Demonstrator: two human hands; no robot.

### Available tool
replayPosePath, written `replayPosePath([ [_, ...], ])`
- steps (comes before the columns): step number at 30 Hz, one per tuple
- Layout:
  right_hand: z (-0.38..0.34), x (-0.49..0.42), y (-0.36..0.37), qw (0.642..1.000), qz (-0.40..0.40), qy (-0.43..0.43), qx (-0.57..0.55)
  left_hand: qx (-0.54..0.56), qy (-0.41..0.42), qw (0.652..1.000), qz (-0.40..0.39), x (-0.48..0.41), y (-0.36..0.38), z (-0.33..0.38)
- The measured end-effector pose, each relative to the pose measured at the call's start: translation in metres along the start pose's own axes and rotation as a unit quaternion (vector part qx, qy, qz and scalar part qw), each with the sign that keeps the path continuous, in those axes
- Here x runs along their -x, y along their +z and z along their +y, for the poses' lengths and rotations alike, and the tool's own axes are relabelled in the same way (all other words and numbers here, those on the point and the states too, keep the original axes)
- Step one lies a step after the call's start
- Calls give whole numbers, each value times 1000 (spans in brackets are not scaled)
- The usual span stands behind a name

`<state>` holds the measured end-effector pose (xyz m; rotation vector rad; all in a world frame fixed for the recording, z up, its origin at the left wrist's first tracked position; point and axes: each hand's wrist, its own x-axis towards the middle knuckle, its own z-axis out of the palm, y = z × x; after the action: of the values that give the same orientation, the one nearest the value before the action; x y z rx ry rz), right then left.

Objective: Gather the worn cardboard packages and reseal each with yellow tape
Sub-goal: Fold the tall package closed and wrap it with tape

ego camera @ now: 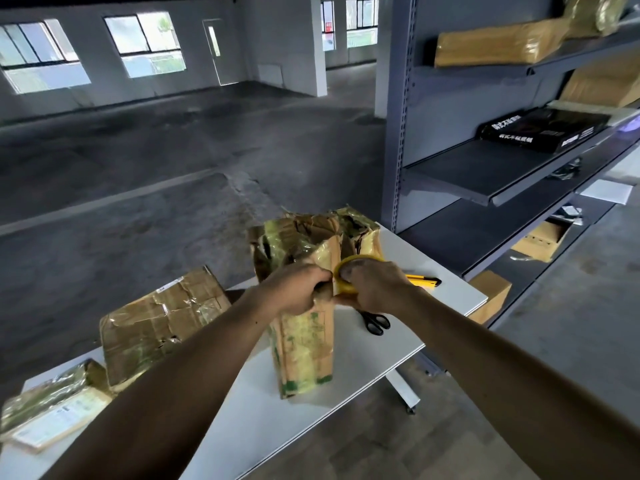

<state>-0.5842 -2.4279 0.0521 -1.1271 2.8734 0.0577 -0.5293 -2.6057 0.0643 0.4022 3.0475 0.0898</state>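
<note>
A tall worn cardboard package (304, 344), torn open at its top and patched with old yellowish tape, stands upright on the white table (433, 296). My left hand (298, 289) grips its near upper edge. My right hand (377, 289) holds a roll of yellow tape (346, 275) against that same edge, fingers through the roll's hole. Two more worn packages lie on the table to the left: a crumpled brown one (159, 320) and a flat one with a label (52, 407).
Black scissors (375, 322) and a yellow utility knife (424, 280) lie on the table just right of my hands. A grey metal shelf rack (485, 188) stands at the right with taped packages, a black box (543, 131) and cardboard boxes. Bare concrete floor stretches beyond the table.
</note>
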Motion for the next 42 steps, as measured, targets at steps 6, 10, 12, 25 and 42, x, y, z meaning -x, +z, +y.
replayPosePath([
  [6,-20,-5,8,998,-17,-53,-32,-12,79,996,-39,11,-6,-19],
  [10,-19,-6,4,993,-71,-90,-34,17,84,996,-22,20,-6,-30],
  [12,-21,-6,0,990,-88,-105,-16,1,75,997,-15,26,-5,-34],
  [25,-22,-26,11,996,-28,-54,-60,8,56,998,5,32,1,-40],
  [42,-19,-32,15,997,75,-27,-17,5,2,998,-59,-10,-16,-11],
])
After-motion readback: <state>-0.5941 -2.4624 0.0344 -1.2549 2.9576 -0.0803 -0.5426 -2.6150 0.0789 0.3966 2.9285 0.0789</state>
